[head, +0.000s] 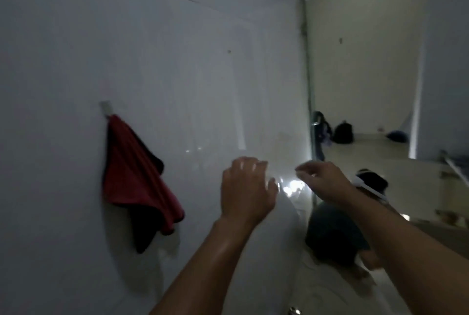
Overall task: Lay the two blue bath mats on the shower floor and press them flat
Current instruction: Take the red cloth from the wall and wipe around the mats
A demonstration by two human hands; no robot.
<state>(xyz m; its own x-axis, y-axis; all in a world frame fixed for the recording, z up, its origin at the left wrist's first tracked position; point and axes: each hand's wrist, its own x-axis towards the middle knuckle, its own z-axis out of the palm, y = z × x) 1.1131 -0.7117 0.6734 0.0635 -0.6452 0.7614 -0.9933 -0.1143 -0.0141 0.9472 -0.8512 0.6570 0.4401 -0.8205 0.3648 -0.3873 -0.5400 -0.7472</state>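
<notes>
Reaching forward at chest height, both hands are hovering in front of a pale wall panel [177, 73]; the left hand [247, 191] is showing its back to the camera with fingers loosely curled and holding nothing, and the right hand [322, 181] is drooping from the wrist with fingers bent inward, also seeming empty, though the blur is making a fine pinch impossible to rule out. Neither blue bath mat is appearing anywhere in view, and the shower floor is lying below the frame, so where the mats are lying cannot be told.

Working in such dim light is the main risk, as I judge it; a mat could be laid crooked or folded under itself because its edges are hard to read, and a wet floor could be letting it slide while being pressed. The hands are also sitting near a glossy mirror or glass edge [308, 86] just right of the panel; a quick swing could be knocking knuckles against it.

A red cloth [137, 177] is hanging from a hook [105, 106] well to the left, leaving open wall between it and the hands; to the right the reflection is showing a lighter room with dark bags [342, 133] on its floor.
</notes>
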